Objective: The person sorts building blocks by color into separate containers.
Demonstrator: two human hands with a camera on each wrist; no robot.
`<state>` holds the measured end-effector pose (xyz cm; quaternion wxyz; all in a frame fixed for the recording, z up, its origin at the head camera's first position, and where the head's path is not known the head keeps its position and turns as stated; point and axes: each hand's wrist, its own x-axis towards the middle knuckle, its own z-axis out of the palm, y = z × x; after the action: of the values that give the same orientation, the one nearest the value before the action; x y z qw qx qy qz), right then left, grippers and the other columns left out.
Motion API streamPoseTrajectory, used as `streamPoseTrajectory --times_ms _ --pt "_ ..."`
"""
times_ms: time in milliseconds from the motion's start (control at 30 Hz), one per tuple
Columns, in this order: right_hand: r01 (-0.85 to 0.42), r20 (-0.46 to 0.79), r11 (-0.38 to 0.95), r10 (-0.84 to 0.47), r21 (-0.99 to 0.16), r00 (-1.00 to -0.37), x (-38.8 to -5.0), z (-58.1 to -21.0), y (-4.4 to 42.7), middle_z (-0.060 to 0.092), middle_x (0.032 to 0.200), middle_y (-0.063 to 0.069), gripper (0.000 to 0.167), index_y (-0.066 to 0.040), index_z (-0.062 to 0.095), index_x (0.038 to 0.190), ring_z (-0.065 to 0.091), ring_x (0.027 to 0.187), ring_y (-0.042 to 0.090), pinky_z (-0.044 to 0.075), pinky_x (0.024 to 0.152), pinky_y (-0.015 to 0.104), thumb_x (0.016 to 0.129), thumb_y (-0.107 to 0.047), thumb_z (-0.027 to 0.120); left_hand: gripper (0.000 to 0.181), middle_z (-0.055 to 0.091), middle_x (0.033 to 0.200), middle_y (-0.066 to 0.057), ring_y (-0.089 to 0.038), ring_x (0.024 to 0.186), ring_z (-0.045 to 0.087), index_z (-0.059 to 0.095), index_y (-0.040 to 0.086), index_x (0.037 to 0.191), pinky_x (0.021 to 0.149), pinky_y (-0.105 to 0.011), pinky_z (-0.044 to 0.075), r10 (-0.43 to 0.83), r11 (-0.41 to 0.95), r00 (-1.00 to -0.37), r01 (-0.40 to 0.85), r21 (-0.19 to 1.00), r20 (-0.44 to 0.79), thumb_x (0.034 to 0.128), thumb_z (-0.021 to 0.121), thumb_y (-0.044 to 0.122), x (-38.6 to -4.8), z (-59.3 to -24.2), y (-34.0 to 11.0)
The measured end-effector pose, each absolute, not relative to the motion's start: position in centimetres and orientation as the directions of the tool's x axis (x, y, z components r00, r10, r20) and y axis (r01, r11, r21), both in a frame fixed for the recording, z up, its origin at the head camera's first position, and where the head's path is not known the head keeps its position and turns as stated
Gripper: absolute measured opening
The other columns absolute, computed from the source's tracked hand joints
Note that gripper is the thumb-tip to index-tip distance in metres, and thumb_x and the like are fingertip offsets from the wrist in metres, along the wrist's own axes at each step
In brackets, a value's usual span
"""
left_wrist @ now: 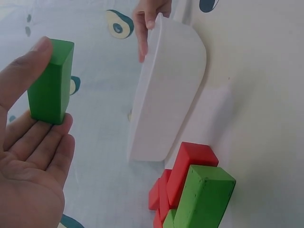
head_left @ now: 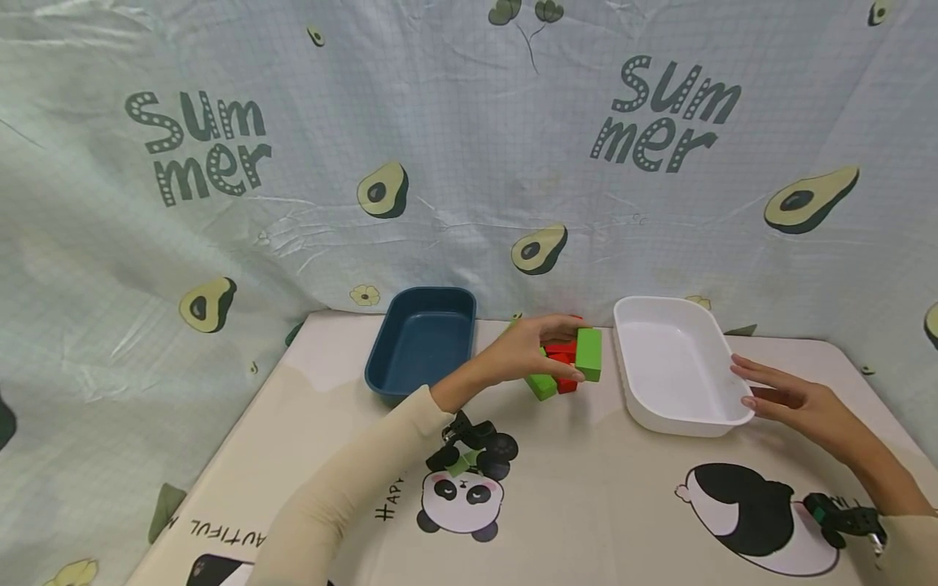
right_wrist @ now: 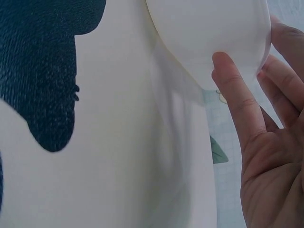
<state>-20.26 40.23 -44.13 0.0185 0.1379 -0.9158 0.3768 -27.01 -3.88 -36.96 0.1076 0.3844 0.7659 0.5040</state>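
Note:
Between thumb and fingers, my left hand [head_left: 523, 350] pinches a green block [head_left: 589, 355], held above the table just left of the white tray [head_left: 636, 399]. In the left wrist view the same green block [left_wrist: 51, 80] stands upright against the fingertips. Below and behind that hand lies a group of red blocks [head_left: 567, 384] and green blocks [head_left: 543, 386], partly hidden by it. My right hand [head_left: 813, 407] touches the right side of the white tray with thumb and fingertips, the fingers fairly straight. The thumb [right_wrist: 230, 78] rests on the tray's outer wall.
A dark blue tray [head_left: 377, 358] stands at the back left of the table, left of the blocks. Behind the table hangs a patterned curtain [head_left: 454, 122]. The tablecloth [head_left: 586, 505] bears printed panda and animal figures.

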Motion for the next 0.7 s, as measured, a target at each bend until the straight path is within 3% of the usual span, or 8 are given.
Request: streamPoseTrajectory --times_ms 233,700 --pt "-0.288 0.157 0.648 -0.253 -0.705 -0.955 -20.3 -44.2 40.1 0.033 0.149 -0.037 0.061 -0.013 0.047 0.153 0.044 0.111 -0.026 0.047 0.081 0.002 0.097 -0.017 0.071 0.068 0.068 0.128 -0.002 -0.004 0.115 0.063 0.06 0.008 0.139 0.104 -0.025 0.05 0.699 0.189 -0.669 0.514 0.837 0.253 0.0788 0.09 0.015 -27.1 -36.8 -3.3" --pt "-0.318 0.183 0.622 -0.272 -0.715 -0.945 -20.4 -44.3 40.2 0.035 0.149 -0.036 0.061 -0.011 0.048 0.152 0.045 0.112 -0.025 0.046 0.083 0.002 0.096 -0.013 0.071 0.068 0.068 0.129 -0.002 -0.006 0.117 0.063 0.06 0.006 0.139 0.105 -0.025 0.049 0.684 0.168 -0.673 0.521 0.837 0.281 0.0778 0.09 0.014 -27.3 -36.4 -2.4"
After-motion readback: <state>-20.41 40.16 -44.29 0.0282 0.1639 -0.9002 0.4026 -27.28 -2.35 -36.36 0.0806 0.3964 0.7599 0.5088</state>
